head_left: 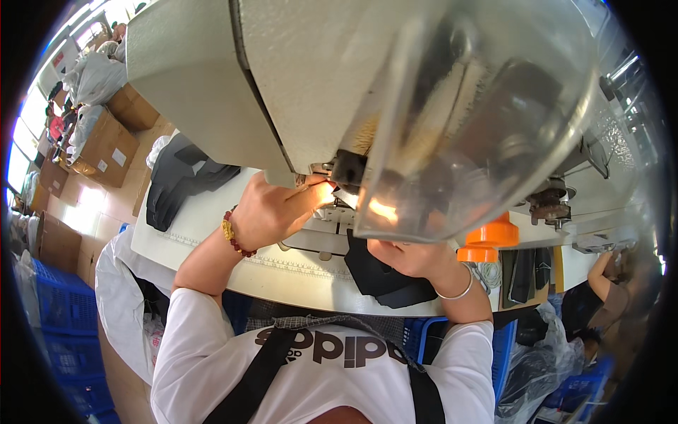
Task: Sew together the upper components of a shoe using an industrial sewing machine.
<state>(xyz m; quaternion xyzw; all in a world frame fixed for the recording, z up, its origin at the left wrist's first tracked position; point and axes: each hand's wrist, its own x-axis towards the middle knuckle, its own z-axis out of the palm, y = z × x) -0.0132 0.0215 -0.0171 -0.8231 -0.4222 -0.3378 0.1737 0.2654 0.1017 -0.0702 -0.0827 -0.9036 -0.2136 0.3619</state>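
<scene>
A large cream sewing machine [311, 85] fills the upper middle, its small lamp lighting the needle area. My left hand [279, 208] is beside the needle area, thumb and fingers pinched together; what lies between the fingertips is too small to make out. Lower right of it, my right hand [409, 258] is curled at the upper edge of a black fabric piece [385, 283], which hangs over the machine table [282, 272]. Its fingertips are partly hidden behind the clear plastic guard [487, 127]. Dark fabric pieces [180, 184] lie at the table's left end.
Orange round knobs [487, 237] sit right of my right hand. Cord and dark cloth lie at the table's right end. Blue crates [67, 304] and cardboard boxes [106, 152] stand on the left. Another person's arm [600, 268] shows at the far right, above plastic bags [537, 360].
</scene>
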